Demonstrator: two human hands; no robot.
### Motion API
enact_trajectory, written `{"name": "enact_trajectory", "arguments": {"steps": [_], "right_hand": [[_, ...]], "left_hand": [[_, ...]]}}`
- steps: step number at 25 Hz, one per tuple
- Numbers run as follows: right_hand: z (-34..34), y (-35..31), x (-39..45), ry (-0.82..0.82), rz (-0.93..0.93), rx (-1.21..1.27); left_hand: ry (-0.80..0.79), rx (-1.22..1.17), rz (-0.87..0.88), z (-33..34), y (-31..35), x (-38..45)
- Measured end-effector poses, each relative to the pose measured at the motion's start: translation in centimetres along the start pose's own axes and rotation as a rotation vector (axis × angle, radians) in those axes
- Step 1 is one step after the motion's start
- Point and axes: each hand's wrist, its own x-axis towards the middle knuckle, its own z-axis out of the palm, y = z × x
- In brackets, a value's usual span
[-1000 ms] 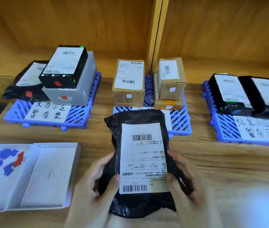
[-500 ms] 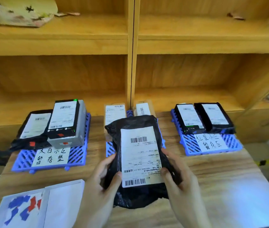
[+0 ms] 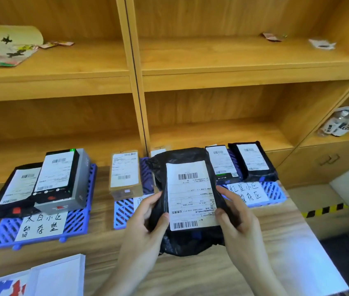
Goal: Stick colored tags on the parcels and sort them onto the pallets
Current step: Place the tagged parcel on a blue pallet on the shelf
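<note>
Lifted and carried a little rightward since the earlier frames, the bag [image 3: 187, 201] now hangs over the gap between the middle and right pallets, while the view has tipped up to take in more shelf.

Left fingers [image 3: 161, 218] curl round the bag's left edge, thumb on the black film just beside the label [image 3: 191, 195]. Right fingers [image 3: 222, 192] wrap the right edge, thumb pressed on the label's lower corner. So the left hand [image 3: 145, 231] and right hand [image 3: 238, 223] both clasp the bag, holding it upright above the worktop [image 3: 212, 272] with the label facing the camera.

The bag looks like a soft poly mailer: wrinkled, sagging at the bottom, probably light and a bit slippery. Gripping its side edges, as now, seems the safest hold; pinching only the film could let the contents slide. I see no colored tag on its front.

Further out, the left pallet [image 3: 77, 218] carries a black bag and stacked boxes with red tags; the middle pallet [image 3: 124, 210] holds a brown box; the right pallet [image 3: 274, 189] bears two dark parcels. A tag sheet [image 3: 2, 287] with blue and red pieces lies at the near left corner. Above stand wooden shelves [image 3: 233, 60] with scraps of paper.
</note>
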Motion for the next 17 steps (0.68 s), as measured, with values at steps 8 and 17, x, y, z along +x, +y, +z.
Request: {"name": "enact_trajectory", "arguments": {"steps": [8, 17], "right_hand": [[-10.4, 3.2, 8.3, 0.005, 0.002, -0.023], [-13.6, 8.5, 19.9, -0.040, 0.016, -0.066]], "left_hand": [[-0.027, -0.025, 0.013, 12.7, 0.1, 5.9], [-0.034, -0.005, -0.064, 20.0, -1.8, 15.2]]}}
